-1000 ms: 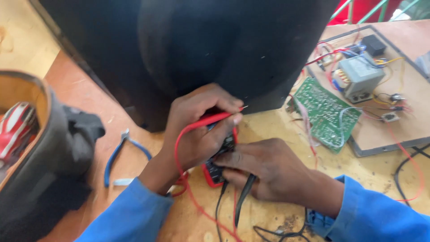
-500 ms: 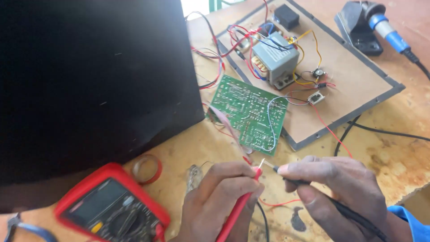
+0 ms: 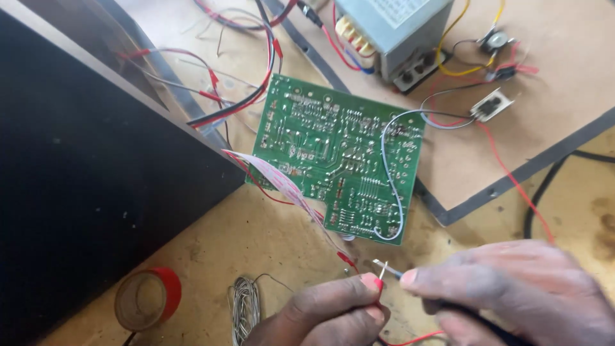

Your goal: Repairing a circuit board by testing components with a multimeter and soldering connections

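Observation:
My left hand point(image 3: 327, 314) pinches a red test probe point(image 3: 377, 283) at the bottom middle. My right hand point(image 3: 512, 291) holds a black test probe point(image 3: 392, 271), its metal tip crossing the red probe's tip just below a green circuit board point(image 3: 339, 157). The board lies solder side up, with a grey wire looped over it and a flat pink ribbon cable point(image 3: 282, 182) running from its left edge toward my hands.
A large black cabinet point(image 3: 96, 192) fills the left. A transformer point(image 3: 391, 32) with coloured wires sits on a brown board point(image 3: 551, 122) at top right. A red tape roll point(image 3: 148, 298) and a solder wire coil point(image 3: 245, 307) lie on the wooden bench.
The view has closed in on the circuit board; the red multimeter has left the frame. Both hands stay low with the two probe tips now touching each other.

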